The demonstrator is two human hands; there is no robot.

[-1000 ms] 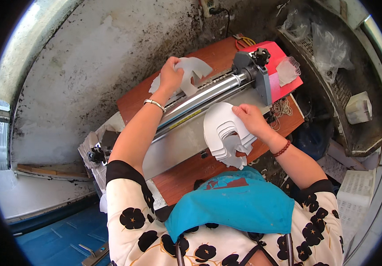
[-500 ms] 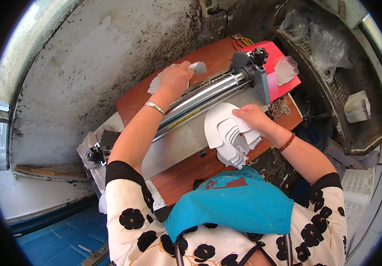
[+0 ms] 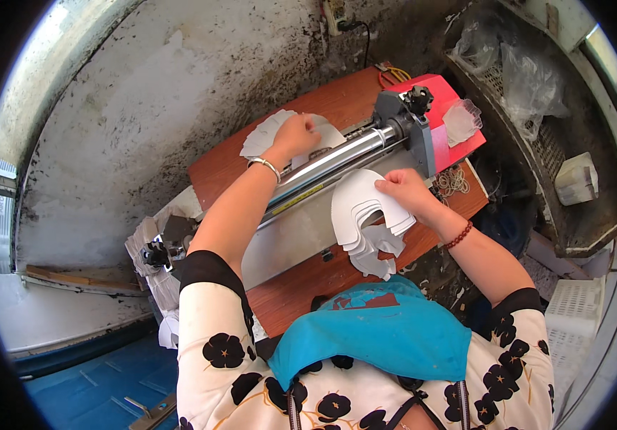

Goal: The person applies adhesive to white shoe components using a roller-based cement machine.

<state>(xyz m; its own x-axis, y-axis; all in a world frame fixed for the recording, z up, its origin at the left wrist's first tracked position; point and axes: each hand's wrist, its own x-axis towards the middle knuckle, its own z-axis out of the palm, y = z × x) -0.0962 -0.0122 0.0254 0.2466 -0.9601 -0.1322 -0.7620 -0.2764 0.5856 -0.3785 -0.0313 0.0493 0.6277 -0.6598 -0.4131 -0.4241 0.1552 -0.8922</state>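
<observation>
White curved sheets (image 3: 348, 208) hang in a fanned stack on the near side of the shiny roller (image 3: 337, 160), their upper right edge pinched between the thumb and fingers of the right hand (image 3: 407, 193). Beyond the roller, the left hand (image 3: 295, 137) is at more pale pieces (image 3: 259, 136), fingers curled; whether they grip one, I cannot tell. The stack looks light, bendy and apt to slip apart, so a flat pinch through all layers should suit.

Grimy pale wall (image 3: 158, 107), black-speckled
</observation>
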